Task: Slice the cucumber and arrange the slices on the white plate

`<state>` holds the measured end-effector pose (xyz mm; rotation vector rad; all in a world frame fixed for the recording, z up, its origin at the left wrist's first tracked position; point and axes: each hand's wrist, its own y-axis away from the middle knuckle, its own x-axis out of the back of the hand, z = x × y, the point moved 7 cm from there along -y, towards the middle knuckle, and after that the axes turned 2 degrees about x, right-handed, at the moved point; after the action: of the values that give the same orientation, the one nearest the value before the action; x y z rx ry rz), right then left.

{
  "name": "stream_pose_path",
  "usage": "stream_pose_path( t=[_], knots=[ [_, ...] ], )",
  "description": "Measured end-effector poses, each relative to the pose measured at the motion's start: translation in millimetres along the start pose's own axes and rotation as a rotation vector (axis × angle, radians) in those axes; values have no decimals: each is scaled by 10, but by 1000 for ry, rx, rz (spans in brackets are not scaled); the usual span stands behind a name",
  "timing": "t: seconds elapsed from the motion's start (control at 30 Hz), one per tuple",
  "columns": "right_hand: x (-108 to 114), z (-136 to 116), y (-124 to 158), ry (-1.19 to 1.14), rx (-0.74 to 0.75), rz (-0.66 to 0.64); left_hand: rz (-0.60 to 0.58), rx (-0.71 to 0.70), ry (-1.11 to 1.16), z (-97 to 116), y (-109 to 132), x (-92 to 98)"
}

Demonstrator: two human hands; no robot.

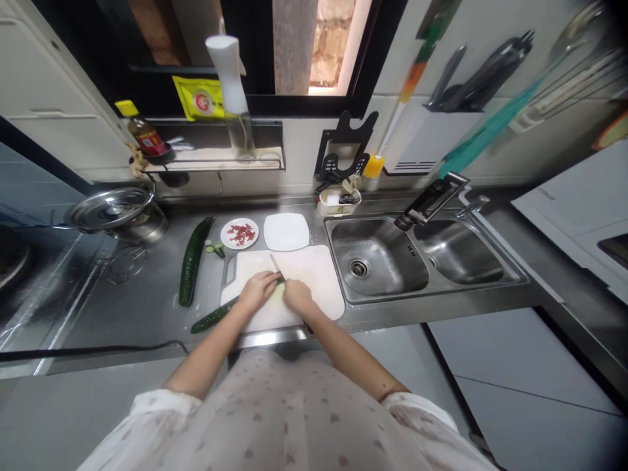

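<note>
On the white cutting board (318, 278), my right hand (297, 296) is closed around a knife (275, 263), its blade pointing up and to the left. My left hand (258, 289) presses down beside the blade with fingers bent over a cucumber (210, 318). The cucumber's dark green end sticks out below my left forearm, over the board's left edge. Pale green cut flesh shows between my hands; exactly how the blade meets it is hard to make out.
A whole cucumber (193, 265) and cut-off ends (216, 248) lie left of the board. Behind it stand a plate of chopped reddish bits (240, 233) and a white square plate (286, 231). A double sink (377, 294) is at right, a lidded pot (140, 226) at left.
</note>
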<state>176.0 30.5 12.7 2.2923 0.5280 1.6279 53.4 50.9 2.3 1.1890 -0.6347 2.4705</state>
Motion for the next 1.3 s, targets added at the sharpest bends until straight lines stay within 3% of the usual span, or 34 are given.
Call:
stream_pose_path(
  t=[0.33, 0.9, 1.3],
  knots=[
    [-139, 136, 245, 66, -33, -26, 6, 12, 24, 6, -3, 11],
    [69, -101, -87, -2, -25, 1, 27, 24, 17, -3, 9, 6],
    [-32, 11, 50, 17, -28, 5, 12, 30, 11, -2, 11, 4]
  ],
)
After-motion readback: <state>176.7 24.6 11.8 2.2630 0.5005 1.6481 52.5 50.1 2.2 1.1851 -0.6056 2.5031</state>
